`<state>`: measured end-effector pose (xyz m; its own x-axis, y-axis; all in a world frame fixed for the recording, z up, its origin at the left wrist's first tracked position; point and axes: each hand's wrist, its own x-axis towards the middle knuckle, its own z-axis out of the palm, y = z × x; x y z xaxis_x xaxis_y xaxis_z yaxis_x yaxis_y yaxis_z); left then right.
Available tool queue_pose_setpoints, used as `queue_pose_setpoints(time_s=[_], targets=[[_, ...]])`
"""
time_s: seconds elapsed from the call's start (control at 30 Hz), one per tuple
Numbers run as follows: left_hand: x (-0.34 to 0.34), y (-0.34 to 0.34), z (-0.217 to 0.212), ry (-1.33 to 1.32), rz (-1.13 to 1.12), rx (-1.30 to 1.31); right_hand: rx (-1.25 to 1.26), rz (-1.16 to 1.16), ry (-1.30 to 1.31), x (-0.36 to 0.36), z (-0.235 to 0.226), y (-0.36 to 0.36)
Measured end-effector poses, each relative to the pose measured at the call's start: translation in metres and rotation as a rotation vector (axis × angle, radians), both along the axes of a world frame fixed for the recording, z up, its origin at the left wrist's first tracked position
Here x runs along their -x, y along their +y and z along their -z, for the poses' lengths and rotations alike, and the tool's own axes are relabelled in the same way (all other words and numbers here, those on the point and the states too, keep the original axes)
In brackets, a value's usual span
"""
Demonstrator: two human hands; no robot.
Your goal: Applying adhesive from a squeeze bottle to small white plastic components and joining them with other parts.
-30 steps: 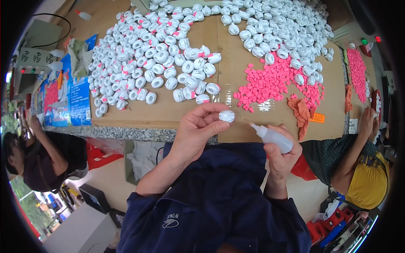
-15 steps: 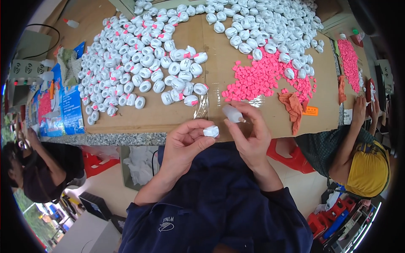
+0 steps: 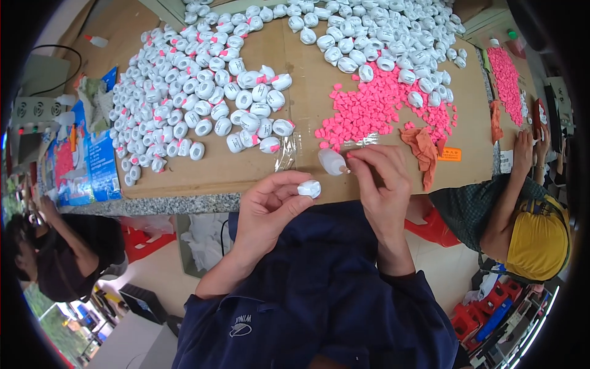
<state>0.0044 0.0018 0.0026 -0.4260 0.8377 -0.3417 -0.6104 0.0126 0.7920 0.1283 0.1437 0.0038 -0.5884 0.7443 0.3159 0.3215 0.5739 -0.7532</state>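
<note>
My left hand (image 3: 270, 206) is closed around a small white rounded piece (image 3: 309, 189), held between thumb and fingers over the table's front edge. My right hand (image 3: 387, 184) pinches a tiny pink piece (image 3: 350, 155) between thumb and forefinger. Right by those fingertips is a translucent squeeze bottle (image 3: 332, 162) with a narrow tip, which appears to lie on the cardboard. Beyond it spreads a heap of small pink pieces (image 3: 362, 111). To the left lie many white ring-shaped pieces (image 3: 203, 89) with dark print, several bearing a pink bit.
More white pieces (image 3: 362, 31) are piled at the back right. A crumpled orange cloth (image 3: 421, 150) lies right of the pink heap. Brown cardboard (image 3: 203, 178) covers the stone-edged table (image 3: 160, 204). Co-workers sit at left (image 3: 64, 252) and right (image 3: 534, 234).
My right hand has let go of the squeeze bottle, shifted slightly right, and now pinches a pink piece. My left hand keeps the white piece almost in place. The view has shifted slightly.
</note>
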Motion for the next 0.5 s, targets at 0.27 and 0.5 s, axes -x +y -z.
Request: queue_pose_setpoints(time_s=[0.27, 0.5], targets=[[-0.008, 0.004, 0.001, 0.110, 0.051, -0.032, 0.703, -0.187, 0.156, -0.022, -0.018, -0.024], [-0.011, 0.005, 0.002, 0.269, 0.137, -0.018, 0.841, -0.162, -0.050, -0.024, -0.020, -0.021]])
